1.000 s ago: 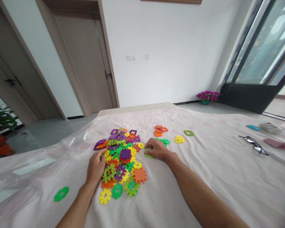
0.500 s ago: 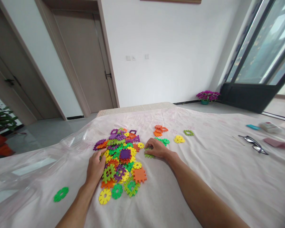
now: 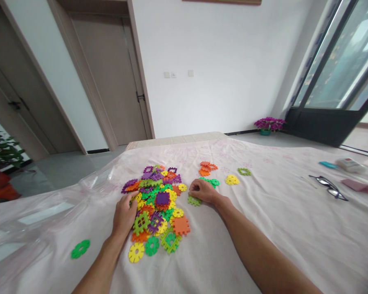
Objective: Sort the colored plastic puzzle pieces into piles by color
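Note:
A pile of colourful plastic interlocking pieces [image 3: 153, 190] lies on the cloth, with notched discs and toothed squares in purple, orange, yellow and green. My left hand [image 3: 124, 212] rests against the pile's left side, thumb and fingers apart, its fingertips partly hidden beside yellow discs. Right of the pile, my right hand [image 3: 204, 190] has its fingers curled and pinched at the upper edge of a light green toothed piece [image 3: 194, 201], which is low at the cloth. Just beyond that hand are green discs [image 3: 214, 182] and a small stack of orange pieces [image 3: 205, 172].
A yellow disc [image 3: 232, 180] and a green square frame [image 3: 244, 171] lie farther right. At left are a lone green disc [image 3: 80, 249] and clear plastic packaging [image 3: 33, 220]. Eyeglasses [image 3: 328, 188] and a pink case [image 3: 359, 186] lie at the right of the cloth [image 3: 282, 228].
The light green piece under my right hand sits slightly lower and shows more of its surface. Both hands have stayed nearly in place; the view has shifted a little.

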`<state>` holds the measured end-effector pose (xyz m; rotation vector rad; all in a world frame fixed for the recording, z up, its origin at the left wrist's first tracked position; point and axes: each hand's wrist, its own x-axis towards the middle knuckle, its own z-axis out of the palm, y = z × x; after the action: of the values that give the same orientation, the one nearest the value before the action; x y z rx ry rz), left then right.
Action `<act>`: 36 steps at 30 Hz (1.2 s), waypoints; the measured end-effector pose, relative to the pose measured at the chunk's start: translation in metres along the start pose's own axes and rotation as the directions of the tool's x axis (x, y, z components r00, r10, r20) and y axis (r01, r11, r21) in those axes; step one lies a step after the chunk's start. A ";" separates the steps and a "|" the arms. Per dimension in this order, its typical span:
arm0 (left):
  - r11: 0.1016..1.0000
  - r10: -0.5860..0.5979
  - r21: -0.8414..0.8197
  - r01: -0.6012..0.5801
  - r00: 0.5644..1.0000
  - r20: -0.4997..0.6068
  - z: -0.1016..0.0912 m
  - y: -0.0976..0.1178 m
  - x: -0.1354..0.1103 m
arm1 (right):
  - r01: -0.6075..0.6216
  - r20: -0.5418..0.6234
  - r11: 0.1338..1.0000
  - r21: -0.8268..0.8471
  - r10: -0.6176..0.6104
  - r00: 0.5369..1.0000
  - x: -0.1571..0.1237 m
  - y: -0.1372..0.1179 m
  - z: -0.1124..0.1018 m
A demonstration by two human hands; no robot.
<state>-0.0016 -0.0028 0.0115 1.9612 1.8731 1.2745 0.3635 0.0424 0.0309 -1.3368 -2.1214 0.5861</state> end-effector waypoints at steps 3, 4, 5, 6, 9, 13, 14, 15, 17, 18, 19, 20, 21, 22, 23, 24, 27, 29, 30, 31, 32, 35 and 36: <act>1.000 -0.002 0.008 0.002 1.000 0.002 0.000 0.000 0.000 | 0.044 0.009 0.999 0.017 -0.044 0.999 -0.001 -0.001 -0.001; 1.000 -0.003 0.008 0.003 1.000 0.005 0.000 0.000 -0.001 | 0.061 0.015 0.998 0.018 -0.061 0.998 -0.001 -0.001 -0.002; 1.000 -0.004 0.007 0.004 1.000 0.008 0.000 -0.001 -0.001 | 0.075 0.024 0.997 0.015 -0.075 0.997 -0.002 -0.001 -0.003; 1.000 -0.006 0.006 0.006 1.000 0.010 0.000 -0.001 -0.001 | 0.084 0.033 0.996 0.008 -0.085 0.996 -0.002 -0.001 -0.004; 1.000 -0.013 0.001 0.013 1.000 0.017 0.001 -0.002 -0.001 | 0.096 0.049 0.995 -0.025 -0.095 0.994 -0.003 -0.002 -0.005; 1.000 -0.013 0.004 0.013 1.000 0.024 0.001 -0.003 -0.001 | 0.093 0.037 0.994 -0.052 -0.091 0.995 -0.002 -0.005 -0.006; 1.000 -0.013 0.004 0.013 1.000 0.025 0.001 -0.003 -0.001 | 0.089 0.038 0.994 -0.058 -0.087 0.996 -0.002 -0.006 -0.006; 1.000 -0.015 0.003 0.015 1.000 0.027 0.001 -0.002 -0.001 | 0.082 0.039 0.995 -0.064 -0.080 0.996 -0.002 -0.006 -0.005; 1.000 -0.020 0.001 0.020 0.999 0.028 0.000 -0.001 -0.001 | 0.063 0.034 0.995 -0.075 -0.061 0.998 -0.001 -0.007 -0.005; 1.000 -0.021 0.001 0.021 0.999 0.028 0.000 -0.001 -0.001 | 0.056 0.030 0.995 -0.079 -0.054 0.998 -0.001 -0.007 -0.005; 1.000 -0.020 0.000 0.020 0.999 0.025 0.000 -0.001 -0.001 | 0.053 0.025 0.995 -0.082 -0.051 0.998 -0.001 -0.007 -0.005; 1.000 -0.017 -0.001 0.017 1.000 0.021 0.000 0.000 -0.001 | 0.055 0.023 0.995 -0.084 -0.053 0.998 -0.001 -0.007 -0.006; 1.000 -0.013 -0.001 0.014 1.000 0.017 0.000 0.000 -0.001 | 0.059 0.026 0.995 -0.084 -0.057 0.998 -0.001 -0.008 -0.006; 1.000 -0.010 0.000 0.010 1.000 0.014 0.000 -0.001 -0.001 | 0.065 0.032 0.995 -0.079 -0.063 0.998 -0.002 -0.008 -0.006; 1.000 -0.007 0.002 0.007 1.000 0.012 0.000 -0.001 -0.001 | 0.071 0.041 0.995 -0.072 -0.069 0.997 -0.002 -0.008 -0.007; 1.000 -0.006 0.005 0.006 1.000 0.011 0.000 -0.001 -0.001 | 0.077 0.050 0.995 -0.065 -0.074 0.996 -0.002 -0.009 -0.007; 1.000 -0.007 0.013 0.007 1.000 0.015 0.000 -0.001 0.000 | 0.089 0.065 0.995 -0.055 -0.086 0.994 -0.002 -0.009 -0.008; 1.000 -0.006 0.017 0.006 1.000 0.017 -0.001 0.000 0.000 | 0.091 0.069 0.994 -0.058 -0.087 0.994 -0.001 -0.008 -0.009; 1.000 -0.005 0.018 0.005 1.000 0.017 -0.001 0.000 0.000 | 0.092 0.072 0.994 -0.060 -0.087 0.994 -0.001 -0.007 -0.009; 1.000 -0.005 0.020 0.005 1.000 0.015 -0.001 0.001 0.000 | 0.092 0.077 0.994 -0.059 -0.087 0.993 -0.001 -0.006 -0.009; 1.000 -0.006 0.021 0.005 1.000 0.012 -0.001 0.001 0.000 | 0.093 0.082 0.994 -0.056 -0.088 0.993 -0.001 -0.006 -0.010; 1.000 -0.006 0.021 0.006 1.000 0.004 -0.001 0.000 -0.001 | 0.105 0.100 0.994 -0.036 -0.101 0.990 0.000 -0.004 -0.010; 1.000 -0.005 0.020 0.005 1.000 0.003 -0.001 0.000 -0.001 | 0.107 0.103 0.994 -0.030 -0.103 0.989 0.000 -0.004 -0.010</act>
<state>-0.0019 -0.0036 0.0116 1.9660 1.8951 1.2556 0.3672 0.0418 0.0410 -1.2287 -2.2790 0.5865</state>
